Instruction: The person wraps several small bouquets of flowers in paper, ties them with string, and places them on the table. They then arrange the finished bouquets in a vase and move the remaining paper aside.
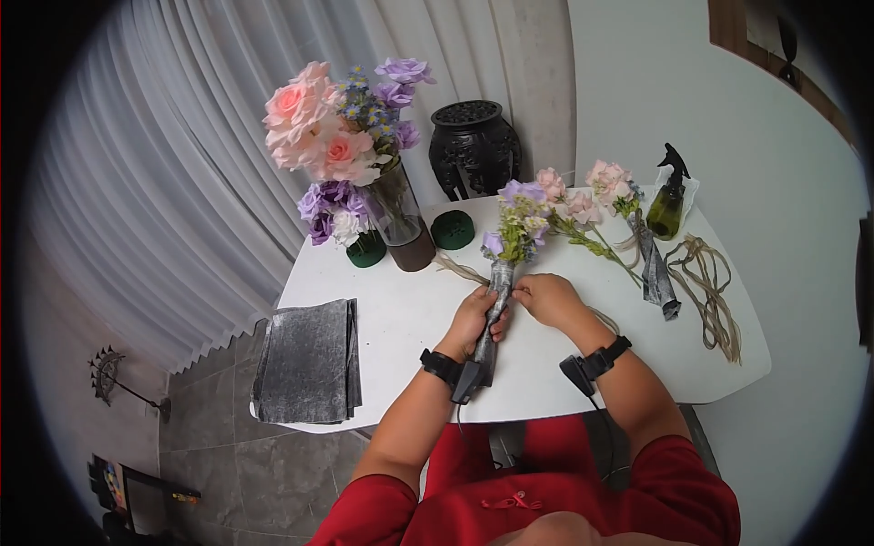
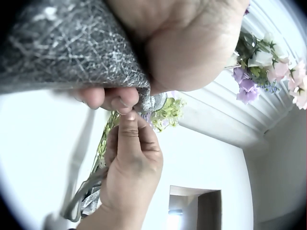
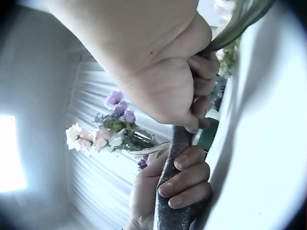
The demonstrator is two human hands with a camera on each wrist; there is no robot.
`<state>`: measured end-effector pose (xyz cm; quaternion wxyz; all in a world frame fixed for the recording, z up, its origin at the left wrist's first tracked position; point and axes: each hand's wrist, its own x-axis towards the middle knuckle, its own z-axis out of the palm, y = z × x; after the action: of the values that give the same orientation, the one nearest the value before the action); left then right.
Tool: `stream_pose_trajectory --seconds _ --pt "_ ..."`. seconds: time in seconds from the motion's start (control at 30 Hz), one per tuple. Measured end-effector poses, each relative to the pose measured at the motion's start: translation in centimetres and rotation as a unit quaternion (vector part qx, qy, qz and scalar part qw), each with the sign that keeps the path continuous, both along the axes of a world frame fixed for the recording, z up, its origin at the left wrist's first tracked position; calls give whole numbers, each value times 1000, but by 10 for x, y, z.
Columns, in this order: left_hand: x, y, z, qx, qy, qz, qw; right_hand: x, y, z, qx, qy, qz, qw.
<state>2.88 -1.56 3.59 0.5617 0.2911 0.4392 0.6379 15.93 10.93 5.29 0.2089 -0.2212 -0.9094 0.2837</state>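
Note:
A small bouquet (image 1: pixel 521 223) of lilac and pale yellow-green flowers is wrapped in dark grey mottled paper (image 3: pixel 175 191) and stands tilted over the table. My left hand (image 1: pixel 472 320) grips the wrapped stems below the blooms, fingers curled round the paper. At the neck of the wrap, my right hand (image 1: pixel 549 300) pinches a thin greyish-beige ribbon (image 3: pixel 240 24) between thumb and curled fingers, right beside the left fingertips. One length of this ribbon sticks out to the left of the wrap; another trails under the right wrist.
Grey paper sheets (image 1: pixel 307 362) lie stacked at the left. Behind stand a glass vase (image 1: pixel 401 214) of large flowers and green foam blocks (image 1: pixel 452 229). To the right lie pink flowers (image 1: pixel 583 207), another wrapped bunch (image 1: pixel 657 273), loose ribbon (image 1: pixel 715 296) and a green spray bottle (image 1: pixel 667 209).

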Motion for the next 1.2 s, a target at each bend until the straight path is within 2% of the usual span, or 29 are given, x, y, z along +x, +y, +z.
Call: stream_pose_trajectory --seconds 0.07,0.1,0.2,0.27,0.3,0.37,0.5,0.57,0.67,0.73,0.8,0.83,0.87,0.93,0.97,1.0,1.07,1.1,1.13,1.2 --pt "1 1 1 -8 4 18 1000 5 -2 5 123 -27 16 992" --pt "2 0 1 -10 13 16 1000 5 -5 9 126 -30 20 991" --pt "2 1 0 -20 33 21 999 4 -8 11 128 -54 -1 990" --pt "2 4 -4 -34 65 51 996 2 -2 2 56 -30 -6 998" --pt "2 5 -7 -31 61 51 996 2 -2 2 59 -34 -5 998" --pt "0 6 -12 -21 112 65 991 0 -3 2 -30 18 -8 999" --pt "0 5 -12 -20 125 82 989 1 -6 9 -38 37 1 999" --pt "-1 6 -13 -16 124 88 988 2 -6 12 -7 108 41 993" --pt "3 8 -12 -29 166 81 982 9 -14 33 42 97 67 992" --pt "11 7 -7 -30 273 91 957 7 -13 30 55 138 77 986" --pt "17 4 -2 -27 319 85 943 3 -11 20 66 181 90 977" --pt "19 5 -2 5 394 112 912 0 -7 13 11 194 65 979" --pt "22 4 -3 -17 393 94 914 -4 -4 7 -44 205 40 977" --pt "30 -1 7 -79 450 58 888 2 -11 23 -32 170 45 984" --pt "29 4 -9 -31 483 85 871 4 -14 25 -28 132 40 990" --pt "30 5 -10 -32 483 88 870 4 -16 25 -25 92 35 995" --pt "28 5 -13 -41 449 83 889 0 -14 18 -4 89 31 995" --pt "29 3 -7 -59 377 77 921 -1 -11 13 -47 142 42 988" --pt "29 2 -2 -59 377 77 921 -2 -8 10 -89 194 53 975" --pt "27 2 2 -50 269 73 959 -4 -3 9 -89 227 85 966"
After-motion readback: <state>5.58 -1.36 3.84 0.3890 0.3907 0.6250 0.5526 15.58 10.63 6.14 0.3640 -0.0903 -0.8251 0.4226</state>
